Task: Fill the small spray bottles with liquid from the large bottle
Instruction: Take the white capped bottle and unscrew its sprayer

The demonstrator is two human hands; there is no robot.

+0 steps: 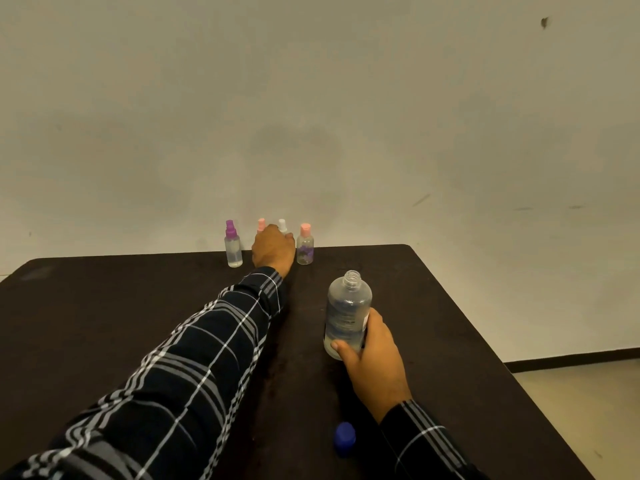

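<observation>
Several small bottles stand in a row at the table's far edge. A purple-topped spray bottle (pixel 232 249) is on the left. A pink-capped bottle (pixel 305 249) with purple flowers is on the right. Between them my left hand (pixel 273 251) reaches in and covers the bodies of a pink-topped bottle (pixel 261 224) and a white-topped bottle (pixel 282 225); I cannot tell which of the two it grips. The large clear bottle (pixel 347 311), uncapped and partly filled, stands upright mid-table. My right hand (pixel 372 355) holds it around its lower half.
The blue cap (pixel 344 438) of the large bottle lies on the dark table (pixel 104 323) near the front edge, beside my right sleeve. A plain wall rises right behind the small bottles. The table's right edge drops to a light floor.
</observation>
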